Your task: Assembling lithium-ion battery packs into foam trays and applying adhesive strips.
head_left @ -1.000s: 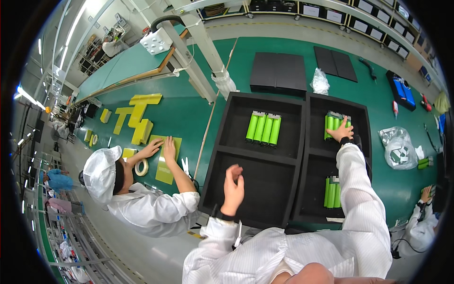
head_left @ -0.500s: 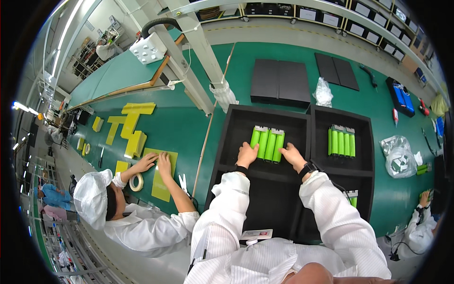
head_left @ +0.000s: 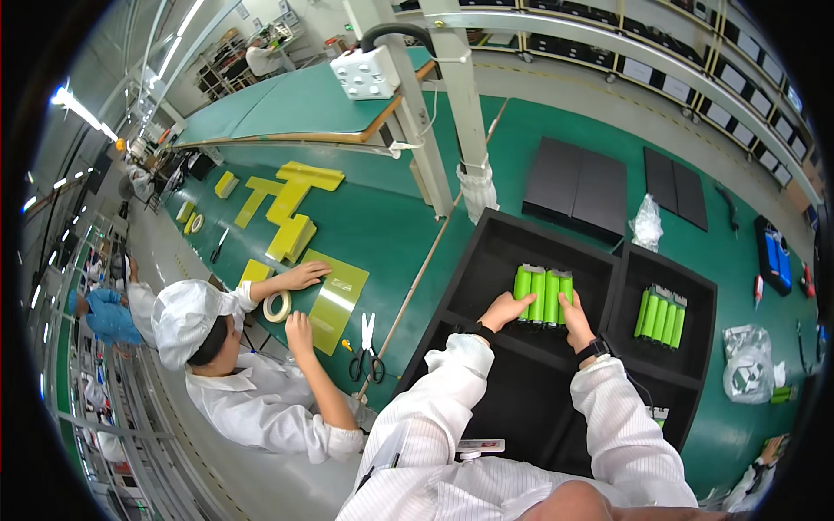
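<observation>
Right of centre, the left hand (head_left: pixel 506 311) and right hand (head_left: pixel 577 325) have closed in, clamped across the green pack (head_left: pixel 545 295); the grip looks made; lifting, I cannot tell.

No lettering is legible (all too small)

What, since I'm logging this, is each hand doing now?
Left hand: holding left side of the left green pack.
Right hand: holding that pack's right side.

two black trays (head_left: pixel 521 382) hold three green packs (head_left: pixel 552 295).
</observation>
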Demonstrator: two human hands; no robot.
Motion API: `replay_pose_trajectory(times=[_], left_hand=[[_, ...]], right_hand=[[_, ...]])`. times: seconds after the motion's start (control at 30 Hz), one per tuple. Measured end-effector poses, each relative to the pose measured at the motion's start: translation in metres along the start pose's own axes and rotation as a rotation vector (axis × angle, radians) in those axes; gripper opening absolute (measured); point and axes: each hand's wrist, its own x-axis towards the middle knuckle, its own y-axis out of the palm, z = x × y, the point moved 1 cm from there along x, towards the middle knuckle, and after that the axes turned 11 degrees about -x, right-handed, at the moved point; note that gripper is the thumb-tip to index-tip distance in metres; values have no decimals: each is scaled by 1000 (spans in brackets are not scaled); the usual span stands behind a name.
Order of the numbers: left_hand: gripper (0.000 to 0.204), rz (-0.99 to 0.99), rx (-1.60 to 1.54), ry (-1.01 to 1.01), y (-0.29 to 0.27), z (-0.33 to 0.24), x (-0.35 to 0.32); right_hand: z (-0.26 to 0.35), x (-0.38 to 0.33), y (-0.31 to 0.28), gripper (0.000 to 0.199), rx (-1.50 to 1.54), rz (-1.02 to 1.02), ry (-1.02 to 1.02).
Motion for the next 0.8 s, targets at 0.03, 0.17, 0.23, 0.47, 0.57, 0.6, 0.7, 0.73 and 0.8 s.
replay_pose_trajectory(times=[0.03,0.17,0.23,0.47,0.57,0.6,0.7,0.73,0.8], left_hand=[[74,-7,-5,5,-2,0,0],[61,213,-284,-71,3,2,-6],[58,14,-197,136,-8,6,-13],[47,7,-455,624,27,-51,-118],[47,-2,-326,875,39,-56,-175],[47,28,-250,997,42,-60,-189],[45,100,-210,1040,61,-34,-230],[43,65,-185,1103,71,-25,-240],[38,98,-133,1210,92,18,-243]], right_hand=[[6,-3,-4,51,3,52,22],[27,-13,-14,53,-78,101,-27],[53,-36,-4,54,-123,93,-129],[135,-156,-38,76,-112,12,-505],[145,-223,-59,90,-53,55,-620],[143,-239,-71,90,-142,33,-694],[133,-290,-99,90,-365,-17,-782],[135,-306,-109,90,-455,-38,-852],[133,-344,-122,88,-555,-85,-924]])
